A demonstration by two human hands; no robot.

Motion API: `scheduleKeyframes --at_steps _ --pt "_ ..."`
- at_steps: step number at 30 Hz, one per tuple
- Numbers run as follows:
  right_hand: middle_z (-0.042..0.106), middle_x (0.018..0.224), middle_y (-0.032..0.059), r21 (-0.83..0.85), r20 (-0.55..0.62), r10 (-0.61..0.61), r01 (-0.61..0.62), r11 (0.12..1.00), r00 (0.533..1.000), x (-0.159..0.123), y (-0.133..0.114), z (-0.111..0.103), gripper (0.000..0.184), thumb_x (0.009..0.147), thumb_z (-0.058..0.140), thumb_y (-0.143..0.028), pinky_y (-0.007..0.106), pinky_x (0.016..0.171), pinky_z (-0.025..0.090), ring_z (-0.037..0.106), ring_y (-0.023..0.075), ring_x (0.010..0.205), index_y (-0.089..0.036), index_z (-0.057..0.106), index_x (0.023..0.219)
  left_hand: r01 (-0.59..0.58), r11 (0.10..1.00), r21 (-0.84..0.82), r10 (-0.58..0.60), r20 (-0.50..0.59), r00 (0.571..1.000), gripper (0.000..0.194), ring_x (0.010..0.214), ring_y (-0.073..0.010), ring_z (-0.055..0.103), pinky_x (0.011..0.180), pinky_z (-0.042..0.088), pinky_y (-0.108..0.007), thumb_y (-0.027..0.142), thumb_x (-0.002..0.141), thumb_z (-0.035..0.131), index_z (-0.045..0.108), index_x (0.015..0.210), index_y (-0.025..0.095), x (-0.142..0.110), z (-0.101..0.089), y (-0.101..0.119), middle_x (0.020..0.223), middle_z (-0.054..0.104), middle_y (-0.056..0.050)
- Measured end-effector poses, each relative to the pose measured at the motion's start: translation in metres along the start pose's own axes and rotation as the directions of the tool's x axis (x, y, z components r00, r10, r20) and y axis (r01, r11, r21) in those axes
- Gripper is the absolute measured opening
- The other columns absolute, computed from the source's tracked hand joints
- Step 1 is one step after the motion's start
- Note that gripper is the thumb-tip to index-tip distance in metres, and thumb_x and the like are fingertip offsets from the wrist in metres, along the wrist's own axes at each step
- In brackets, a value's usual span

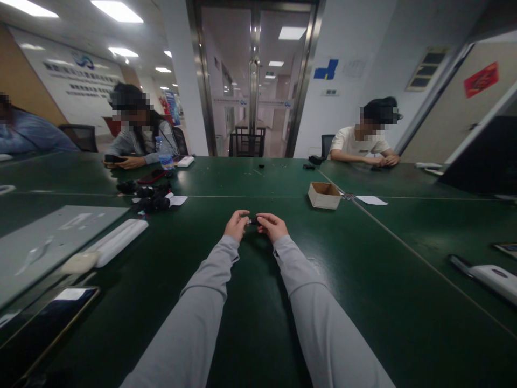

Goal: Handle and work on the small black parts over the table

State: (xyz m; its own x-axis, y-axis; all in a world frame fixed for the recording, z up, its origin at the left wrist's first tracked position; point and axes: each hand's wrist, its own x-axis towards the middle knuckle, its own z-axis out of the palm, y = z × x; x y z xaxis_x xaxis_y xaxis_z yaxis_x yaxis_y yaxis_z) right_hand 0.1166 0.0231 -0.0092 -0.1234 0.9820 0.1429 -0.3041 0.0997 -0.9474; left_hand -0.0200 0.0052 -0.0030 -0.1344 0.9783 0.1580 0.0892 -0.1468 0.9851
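Both arms reach forward over the green table, in grey sleeves. Between my hands is a small black object with a silvery end, perhaps a USB stick; it is too small to name surely. My right hand pinches its black part between thumb and fingers. At the silvery end, my left hand is closed in a pinch, with its index finger curved above. The fingers partly cover the object, which is held just over the tabletop.
An open cardboard box stands ahead to the right, near a paper sheet. To the left lie black gear, a grey panel, a white long device and a phone. Several people sit across the table.
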Motion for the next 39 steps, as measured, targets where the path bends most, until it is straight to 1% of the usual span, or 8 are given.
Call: scheduleKeyframes --at_steps 5,9,12,16,22,27,32,39 --pt "0.062 0.06 0.001 0.0 0.0 0.009 -0.009 1.0 1.0 -0.0001 -0.001 0.0001 0.036 0.052 0.075 -0.035 0.023 0.047 0.047 0.054 0.0097 0.048 -0.015 0.066 0.081 -0.05 0.999 -0.004 0.05 -0.017 0.999 0.031 0.042 -0.0055 0.038 0.041 0.03 -0.017 0.023 0.068 0.049 0.054 0.099 0.019 0.0009 0.0011 -0.0024 0.058 0.045 0.005" --pt "0.062 0.06 0.0009 0.004 0.008 0.009 -0.009 1.0 1.0 0.0005 -0.0005 -0.0005 0.037 0.052 0.075 -0.036 0.023 0.047 0.047 0.054 0.0097 0.048 -0.015 0.066 0.081 -0.05 0.999 0.016 0.05 0.019 0.999 0.028 0.045 -0.0068 0.039 0.041 0.03 -0.017 0.023 0.071 0.045 0.055 0.096 0.019 0.0007 0.001 -0.0021 0.057 0.043 0.004" --pt "0.061 0.059 0.0003 0.009 0.01 0.001 -0.001 1.0 1.0 0.0007 0.0003 -0.0008 0.036 0.053 0.075 -0.036 0.023 0.047 0.046 0.054 0.0098 0.048 -0.015 0.066 0.081 -0.09 0.996 0.015 0.09 0.025 0.996 0.028 0.049 -0.0067 0.042 0.042 0.031 -0.017 0.019 0.068 0.047 0.056 0.094 0.019 0.0002 0.0011 -0.0012 0.065 0.047 0.002" --pt "0.061 0.06 0.0006 0.006 0.016 -0.001 0.001 1.0 1.0 0.0003 -0.0001 -0.0006 0.036 0.053 0.075 -0.036 0.023 0.047 0.046 0.054 0.0099 0.048 -0.015 0.066 0.08 -0.022 1.0 0.001 0.022 0.012 1.0 0.026 0.048 -0.0077 0.041 0.041 0.031 -0.017 0.024 0.072 0.044 0.055 0.095 0.018 -0.0003 0.0013 -0.0003 0.06 0.046 0.002" --pt "0.061 0.06 0.0002 -0.011 0.007 0.004 -0.004 1.0 1.0 -0.0008 -0.0016 -0.0001 0.038 0.052 0.075 -0.037 0.023 0.047 0.046 0.054 0.0097 0.049 -0.015 0.065 0.082 -0.08 0.997 -0.001 0.08 0.041 0.996 0.035 0.052 -0.0068 0.044 0.044 0.034 -0.017 0.016 0.062 0.051 0.053 0.097 0.018 -0.002 -0.0008 0.0031 0.072 0.05 0.002" --pt "0.061 0.061 0.0005 -0.02 0.015 -0.006 0.006 1.0 1.0 -0.0013 -0.0021 0.0002 0.037 0.052 0.075 -0.038 0.023 0.047 0.047 0.054 0.0098 0.049 -0.016 0.066 0.08 -0.009 1.0 -0.008 0.01 0.065 0.998 0.027 0.043 -0.0078 0.04 0.041 0.031 -0.018 0.028 0.073 0.043 0.054 0.095 0.017 -0.002 0.0008 0.003 0.05 0.044 0.004" --pt "0.061 0.061 0.0008 -0.035 0.011 0.001 -0.001 0.999 1.0 -0.0022 -0.0035 0.0009 0.039 0.052 0.075 -0.039 0.024 0.048 0.047 0.054 0.0103 0.05 -0.015 0.066 0.081 -0.021 1.0 -0.013 0.021 0.067 0.998 0.029 0.039 -0.0067 0.037 0.039 0.028 -0.017 0.025 0.071 0.044 0.053 0.099 0.018 -0.0021 0.0018 0.0028 0.049 0.046 0.005" --pt "0.06 0.058 -0.0002 0.004 0.02 0.001 -0.001 1.0 1.0 -0.0018 -0.0024 0.0005 0.036 0.053 0.075 -0.036 0.022 0.047 0.046 0.054 0.0095 0.049 -0.015 0.065 0.081 -0.046 0.998 -0.043 0.052 0.15 0.987 0.028 0.036 -0.0066 0.035 0.037 0.026 -0.017 0.031 0.075 0.042 0.053 0.096 0.016 -0.0019 0.0014 0.0016 0.043 0.042 0.006"
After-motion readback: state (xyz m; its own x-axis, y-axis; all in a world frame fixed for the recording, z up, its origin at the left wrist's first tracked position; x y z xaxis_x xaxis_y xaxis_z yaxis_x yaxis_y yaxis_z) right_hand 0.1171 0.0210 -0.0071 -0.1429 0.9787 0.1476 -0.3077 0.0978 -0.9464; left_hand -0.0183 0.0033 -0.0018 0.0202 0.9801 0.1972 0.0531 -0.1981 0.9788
